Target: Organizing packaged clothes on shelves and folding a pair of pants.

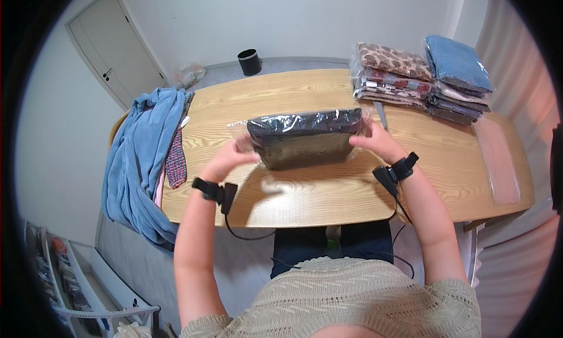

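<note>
Package (308,143) of dark folded fabric in clear plastic wrap; located at centre of frame, tilted up over wooden table (287,206), broad face toward lower edge of frame; contact between its lower edge and tabletop not possible to tell. Left hand (231,156): positioned at left end of package; narrow grip on wrapped end, thumb in front, other fingers blurred and partly hidden. Right hand (380,141): positioned at right end of package; narrow grip likewise, thumb on front side, other fingers mostly behind wrap. Black strapped device (396,171) with cable on right wrist; similar unit on left wrist. Adjacent to right hand, slightly above: grey strip-shaped object (380,115), kind unclear. At left of frame: blue plush fabric (141,156), draped over table end; beside it, multicoloured patterned cloth (176,162). At upper right: spotted wrapped textile (394,62) atop one stack; blue wrapped textile (460,63) atop neighbouring stack. At right: clear plastic sheet (498,162), flat on table.
</note>
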Demonstrator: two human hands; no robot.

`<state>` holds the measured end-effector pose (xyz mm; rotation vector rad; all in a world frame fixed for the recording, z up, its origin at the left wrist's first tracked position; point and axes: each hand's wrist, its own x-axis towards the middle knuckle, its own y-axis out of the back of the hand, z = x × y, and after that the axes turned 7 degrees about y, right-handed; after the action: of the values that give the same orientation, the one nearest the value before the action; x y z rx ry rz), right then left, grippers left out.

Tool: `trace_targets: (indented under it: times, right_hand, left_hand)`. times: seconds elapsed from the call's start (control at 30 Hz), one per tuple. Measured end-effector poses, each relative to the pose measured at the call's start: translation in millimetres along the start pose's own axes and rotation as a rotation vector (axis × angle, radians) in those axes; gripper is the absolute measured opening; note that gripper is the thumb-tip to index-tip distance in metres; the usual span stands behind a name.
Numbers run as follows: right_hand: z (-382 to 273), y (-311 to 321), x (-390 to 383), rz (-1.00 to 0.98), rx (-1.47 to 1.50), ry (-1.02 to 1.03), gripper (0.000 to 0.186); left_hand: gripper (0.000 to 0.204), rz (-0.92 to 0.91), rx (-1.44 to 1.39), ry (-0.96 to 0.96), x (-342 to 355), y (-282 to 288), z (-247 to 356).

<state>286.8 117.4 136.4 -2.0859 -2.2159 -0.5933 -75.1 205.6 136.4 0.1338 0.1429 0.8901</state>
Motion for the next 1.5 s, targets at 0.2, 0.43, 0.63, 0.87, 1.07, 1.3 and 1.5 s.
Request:
trace_targets:
  times: [0.2,0.43,0.63,0.87,1.07,1.3,1.5]
  right_hand:
    - [-0.7,-12.3,8.8,-0.054,-0.344,-0.088,0.062]
    - [1.5,-9.0,-3.5,-0.020,-0.256,-0.050,0.043]
    - [-5.5,-9.6,-40.5,0.035,0.130,-0.282,0.037]
    - [53.1,-13.3,-68.9,0.135,0.253,-0.430,0.043]
    - [22.6,-12.1,-102.2,0.160,0.291,-0.464,0.094]
    - [48.8,-14.3,-129.2,0.248,0.153,-0.252,0.089]
    - [59.4,-27.1,-141.9,0.368,0.031,-0.119,0.079]
  left_hand:
    - [0.035,0.198,0.150,0.017,14.0,-22.4,-34.2]
    - [0.026,0.313,0.141,-0.039,18.7,-29.2,-39.2]
    - [0.023,0.165,0.043,0.276,-4.7,-62.0,-28.8]
    - [0.024,0.155,-0.010,0.376,-1.0,-87.0,-81.0]
    - [0.024,0.217,-0.067,0.405,-8.6,-101.7,-70.6]
    - [0.023,0.224,-0.081,0.376,-3.7,-109.1,-70.8]
    - [0.025,0.292,-0.147,0.297,-2.5,-124.6,-69.5]
